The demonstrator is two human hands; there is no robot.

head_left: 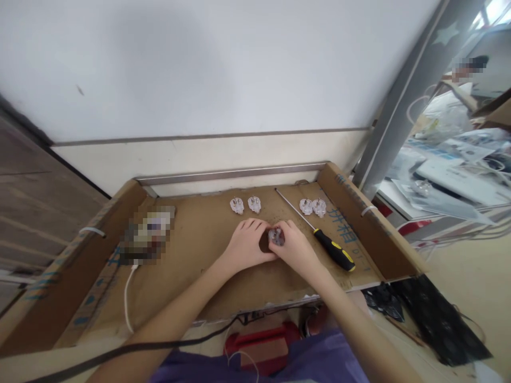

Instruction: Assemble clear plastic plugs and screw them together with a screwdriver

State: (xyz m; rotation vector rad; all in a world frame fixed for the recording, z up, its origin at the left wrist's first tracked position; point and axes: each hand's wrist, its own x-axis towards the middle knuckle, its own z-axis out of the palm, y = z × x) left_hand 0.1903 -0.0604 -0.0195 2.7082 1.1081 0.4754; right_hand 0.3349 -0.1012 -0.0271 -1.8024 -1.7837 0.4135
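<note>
- Screwdriver (319, 234) near the cardboard tray's (199, 239) right edge: black handle, yellow patches, silvery shaft
- Plug pieces (254, 205) toward its far edge: translucent pinkish-white, metallic pins
- Cardboard tray: brown, blue lettering
- Cable (126, 292) toward its left edge: white

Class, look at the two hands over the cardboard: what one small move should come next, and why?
Probably pass the clear piece into the left hand. The right hand seems to grip it, the left curls close beside it, and the screwdriver lies nearer the right, so that hand would be free to reach it.
</note>
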